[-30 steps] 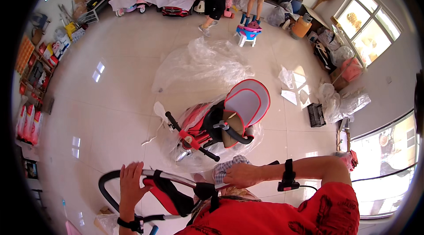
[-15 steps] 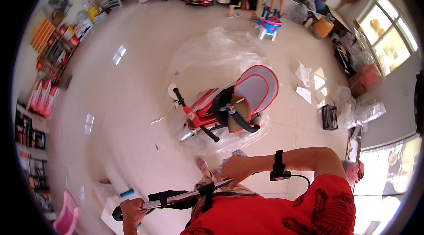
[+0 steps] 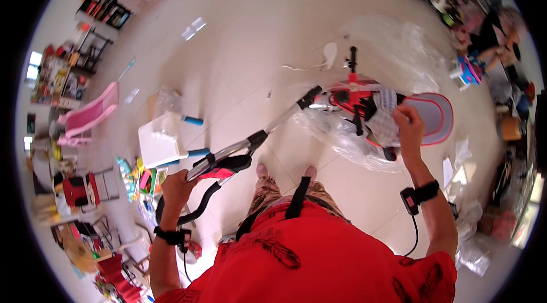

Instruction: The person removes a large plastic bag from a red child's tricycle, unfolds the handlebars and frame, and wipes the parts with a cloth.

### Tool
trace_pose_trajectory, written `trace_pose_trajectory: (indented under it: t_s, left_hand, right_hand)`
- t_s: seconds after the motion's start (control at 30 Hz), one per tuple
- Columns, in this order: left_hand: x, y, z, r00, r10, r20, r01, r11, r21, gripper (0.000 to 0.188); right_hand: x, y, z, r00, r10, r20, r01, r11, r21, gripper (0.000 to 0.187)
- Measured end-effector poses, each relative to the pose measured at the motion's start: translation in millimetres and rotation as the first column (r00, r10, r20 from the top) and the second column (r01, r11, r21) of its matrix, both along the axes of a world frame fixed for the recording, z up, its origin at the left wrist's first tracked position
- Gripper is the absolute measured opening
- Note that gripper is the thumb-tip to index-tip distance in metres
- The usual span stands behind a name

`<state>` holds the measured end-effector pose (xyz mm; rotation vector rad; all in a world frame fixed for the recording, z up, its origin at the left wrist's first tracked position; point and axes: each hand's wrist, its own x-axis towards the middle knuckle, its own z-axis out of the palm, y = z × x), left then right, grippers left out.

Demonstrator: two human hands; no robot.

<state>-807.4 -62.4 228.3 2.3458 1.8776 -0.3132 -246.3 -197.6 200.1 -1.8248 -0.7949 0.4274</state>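
A silver push bar slants across in front of me, with a curved black foam grip and a black-and-red fabric pouch on it. My left hand is closed around its near end. Its far end reaches up beside the front of a red children's tricycle, which has black handlebar grips and a grey canopy edged in red. Over the tricycle's seat, my right hand is closed on a checked cloth, which partly hides the seat.
Clear plastic sheeting lies under and around the tricycle. At left stand a white stool with blue-capped legs and a pink slide. A blue basin sits at far right near people. Goods line the walls.
My right hand has left the push bar and moved over the tricycle with the checked cloth. The bar's far end has swung up towards the tricycle. My view has turned left.
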Motion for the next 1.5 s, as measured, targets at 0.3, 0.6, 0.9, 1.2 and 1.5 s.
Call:
trace_pose_trajectory:
  t_s: [0.3,0.6,0.9,1.2,1.5]
  left_hand:
    - [-71.3,-12.4,-59.3,0.852,0.5,0.155,-0.423,0.833,-0.358,0.037]
    - [-149.9,-13.7,-113.0,0.807,0.55,0.216,-0.426,0.795,-0.433,0.034]
    - [-197.3,1.4,-232.7,0.779,0.587,0.219,-0.401,0.736,-0.545,0.035]
    - [-222.0,18.9,-367.4,0.772,0.618,0.147,-0.451,0.696,-0.559,0.035]
    - [-233.8,26.5,-489.9,0.717,0.64,0.278,-0.371,0.687,-0.625,0.034]
  right_hand:
    - [-102.1,-6.9,-106.7,0.906,0.306,-0.291,-0.38,0.891,-0.246,0.01]
    - [-222.4,59.2,-96.7,0.751,0.509,-0.421,-0.658,0.626,-0.418,0.021]
    - [-288.2,75.7,-100.1,0.734,0.563,-0.381,-0.666,0.485,-0.566,0.024]
    - [-337.0,33.3,-167.4,0.658,0.475,-0.584,-0.742,0.277,-0.611,0.022]
    - [-370.7,0.7,-248.4,0.599,0.204,-0.774,-0.8,0.125,-0.586,0.02]
